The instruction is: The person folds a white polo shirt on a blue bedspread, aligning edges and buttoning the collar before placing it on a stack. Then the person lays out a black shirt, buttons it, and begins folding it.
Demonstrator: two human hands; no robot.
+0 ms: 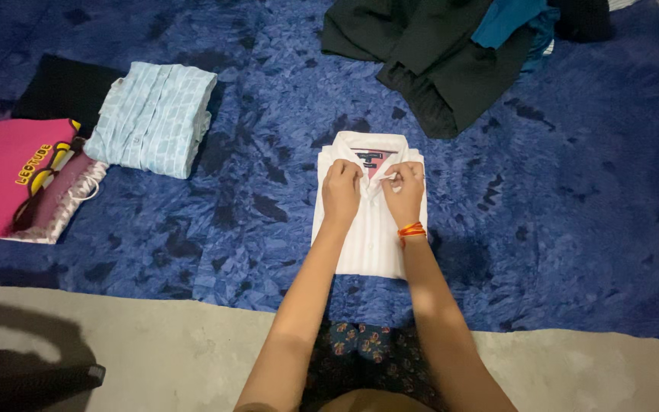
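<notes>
A folded white shirt with faint stripes lies on the blue blanket in front of me, collar at the far end. My left hand rests closed on the shirt's front just below the collar, pinching the fabric. My right hand, with an orange-red thread band on the wrist, pinches the collar edge beside it. Both hands sit close together over the button line.
A folded light blue checked shirt lies to the left, with a black folded garment behind it and a pink top on a stack at far left. A heap of dark and teal clothes is at the back. Grey floor borders the blanket.
</notes>
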